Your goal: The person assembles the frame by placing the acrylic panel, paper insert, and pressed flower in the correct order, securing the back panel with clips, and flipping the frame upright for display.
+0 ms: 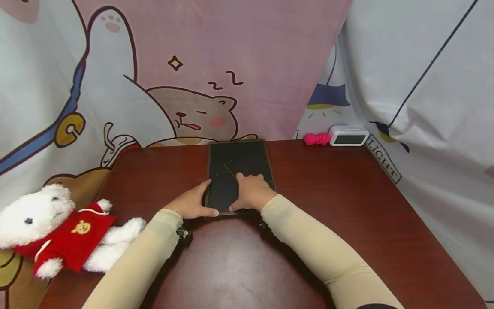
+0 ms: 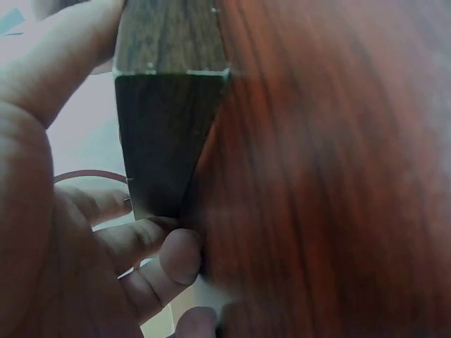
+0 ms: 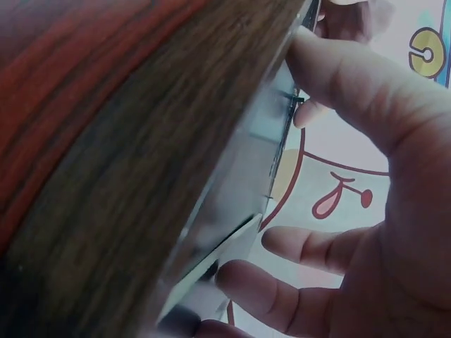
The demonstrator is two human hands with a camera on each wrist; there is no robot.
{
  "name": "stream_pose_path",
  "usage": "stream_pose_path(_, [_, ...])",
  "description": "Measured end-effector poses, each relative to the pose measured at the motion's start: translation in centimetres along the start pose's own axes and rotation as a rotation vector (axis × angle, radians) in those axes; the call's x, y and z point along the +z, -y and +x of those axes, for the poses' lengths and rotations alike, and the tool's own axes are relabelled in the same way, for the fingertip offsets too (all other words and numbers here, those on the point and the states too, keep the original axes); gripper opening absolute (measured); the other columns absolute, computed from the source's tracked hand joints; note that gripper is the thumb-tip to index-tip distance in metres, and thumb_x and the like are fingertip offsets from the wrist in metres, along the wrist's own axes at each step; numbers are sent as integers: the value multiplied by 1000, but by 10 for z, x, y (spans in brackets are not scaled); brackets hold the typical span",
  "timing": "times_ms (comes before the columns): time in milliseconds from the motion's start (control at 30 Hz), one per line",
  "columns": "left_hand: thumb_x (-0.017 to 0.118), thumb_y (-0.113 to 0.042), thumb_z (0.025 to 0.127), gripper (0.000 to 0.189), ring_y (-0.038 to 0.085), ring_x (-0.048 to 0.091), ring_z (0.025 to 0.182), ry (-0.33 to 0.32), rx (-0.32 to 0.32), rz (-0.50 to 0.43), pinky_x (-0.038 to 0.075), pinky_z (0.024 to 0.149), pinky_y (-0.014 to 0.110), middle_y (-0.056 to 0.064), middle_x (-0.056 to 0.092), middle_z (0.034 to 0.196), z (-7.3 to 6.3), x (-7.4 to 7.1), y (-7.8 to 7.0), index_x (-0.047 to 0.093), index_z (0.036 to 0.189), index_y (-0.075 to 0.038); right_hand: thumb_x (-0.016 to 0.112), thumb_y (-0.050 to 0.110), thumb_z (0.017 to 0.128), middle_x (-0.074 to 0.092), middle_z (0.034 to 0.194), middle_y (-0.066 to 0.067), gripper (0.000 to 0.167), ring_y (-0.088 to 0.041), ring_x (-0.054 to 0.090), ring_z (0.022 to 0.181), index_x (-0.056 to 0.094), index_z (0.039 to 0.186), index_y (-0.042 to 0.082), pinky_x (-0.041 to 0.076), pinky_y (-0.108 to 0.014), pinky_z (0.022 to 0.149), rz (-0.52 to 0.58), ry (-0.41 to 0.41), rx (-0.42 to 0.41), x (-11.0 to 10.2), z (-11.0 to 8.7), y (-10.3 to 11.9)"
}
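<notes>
A picture frame lies on the table with its black back upward and its wood-grain edge showing in the right wrist view. My left hand grips its near left corner, thumb at the near edge and fingers along the left side. In the left wrist view the fingertips reach the frame's lower side. My right hand lies over the near right part, thumb at the near edge. Its curled fingers touch a thin flap, which looks like the stand and tilts up from the back. The palm hides part of the flap.
A white plush toy in a red top lies at the table's left edge. At the far right stand a pink yarn bundle and a white digital clock. Printed curtains hang behind the wooden table.
</notes>
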State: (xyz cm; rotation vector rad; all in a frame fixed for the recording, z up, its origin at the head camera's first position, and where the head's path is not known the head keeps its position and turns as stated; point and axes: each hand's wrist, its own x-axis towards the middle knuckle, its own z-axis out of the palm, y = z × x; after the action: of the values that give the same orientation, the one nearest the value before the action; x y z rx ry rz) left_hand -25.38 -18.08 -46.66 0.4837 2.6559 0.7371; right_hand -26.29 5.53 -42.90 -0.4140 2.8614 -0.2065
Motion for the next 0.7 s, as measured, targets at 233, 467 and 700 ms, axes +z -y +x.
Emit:
stream_pose_path(233, [84, -53, 84, 122, 42, 50, 143, -18, -41, -39, 42, 116, 58, 29, 39, 163, -3, 1, -2, 11, 167, -1, 83, 60, 84, 69, 138, -17, 93, -49, 59, 123, 48, 155, 10, 57, -57, 97, 48, -43, -82, 5, -9, -8])
stream_pose_path(467, [86, -52, 84, 119, 42, 53, 141, -46, -62, -91, 44, 115, 58, 30, 45, 158, -8, 5, -2, 16, 165, -1, 79, 32, 95, 72, 127, -13, 52, -28, 69, 115, 60, 138, 10, 56, -46, 102, 102, -53, -207, -7, -14, -32])
stream_pose_path(700, [86, -49, 86, 115, 45, 51, 142, -57, -67, -78, 44, 114, 60, 32, 44, 158, -10, 7, -5, 17, 164, 1, 79, 21, 95, 67, 130, -13, 47, -27, 65, 121, 61, 138, 11, 54, -46, 106, 169, -42, -275, -20, -12, -68])
